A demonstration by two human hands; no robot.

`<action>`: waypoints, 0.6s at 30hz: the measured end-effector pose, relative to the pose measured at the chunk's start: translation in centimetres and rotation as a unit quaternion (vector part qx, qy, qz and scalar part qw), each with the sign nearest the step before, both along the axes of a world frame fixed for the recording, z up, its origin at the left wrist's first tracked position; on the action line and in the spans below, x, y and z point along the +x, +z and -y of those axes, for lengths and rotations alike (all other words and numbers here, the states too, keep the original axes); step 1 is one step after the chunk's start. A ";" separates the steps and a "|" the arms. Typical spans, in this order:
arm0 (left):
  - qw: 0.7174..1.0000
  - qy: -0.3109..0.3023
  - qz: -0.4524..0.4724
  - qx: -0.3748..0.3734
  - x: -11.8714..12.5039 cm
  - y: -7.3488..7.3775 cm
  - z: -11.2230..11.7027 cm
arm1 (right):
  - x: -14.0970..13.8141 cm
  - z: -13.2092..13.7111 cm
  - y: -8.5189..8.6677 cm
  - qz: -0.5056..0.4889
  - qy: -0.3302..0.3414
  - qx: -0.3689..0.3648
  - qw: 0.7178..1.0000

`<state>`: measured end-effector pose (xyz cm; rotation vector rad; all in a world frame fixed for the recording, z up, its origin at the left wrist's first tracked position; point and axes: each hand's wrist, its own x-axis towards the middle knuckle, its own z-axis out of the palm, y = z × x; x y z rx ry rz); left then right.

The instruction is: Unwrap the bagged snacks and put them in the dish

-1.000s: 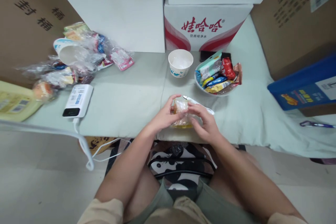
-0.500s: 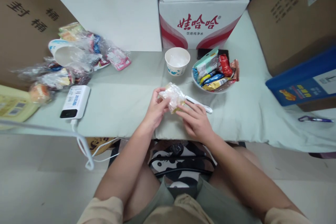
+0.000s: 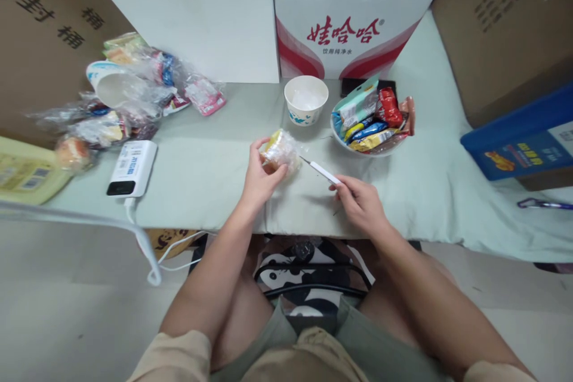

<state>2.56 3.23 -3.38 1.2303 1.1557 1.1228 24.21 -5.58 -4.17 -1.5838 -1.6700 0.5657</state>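
My left hand (image 3: 260, 178) grips a small bread-like snack in clear plastic wrapping (image 3: 283, 150), with a yellowish patch showing at its top. In my right hand (image 3: 362, 202) is a white-handled utility knife (image 3: 325, 172), its thin dark blade pointing left. The blade tip is at the right side of the plastic wrapping; whether it touches cannot be made out. Just behind the hands stands a white paper bowl (image 3: 301, 115) with blue print and something pale inside. A second bowl (image 3: 378, 153), to its right, is full of colourful wrapped snacks (image 3: 371, 125).
Packaged snacks and a tipped paper bowl (image 3: 110, 89) lie at the left, near a white power bank (image 3: 132, 168) with a cable. White boxes (image 3: 190, 30) line the back. A blue package (image 3: 519, 143) and a pen-like item (image 3: 544, 204) are at the right.
My right hand has left the wrapped snack and picked up the knife from the table. My left hand has shifted slightly left and turned the snack.
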 end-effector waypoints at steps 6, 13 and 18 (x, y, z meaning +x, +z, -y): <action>0.996 -0.058 0.057 -0.031 0.9 0.4 0.6 | -1.4 -0.6 0.6 -0.062 0.008 -0.010 0.998; 0.992 0.030 0.095 -0.076 -0.5 0.2 0.0 | 1.3 -0.8 -0.8 0.076 -0.069 -0.004 0.995; 0.997 -0.040 0.025 -0.061 0.0 -0.4 1.0 | 1.5 -0.8 -1.2 0.163 -0.096 0.053 0.980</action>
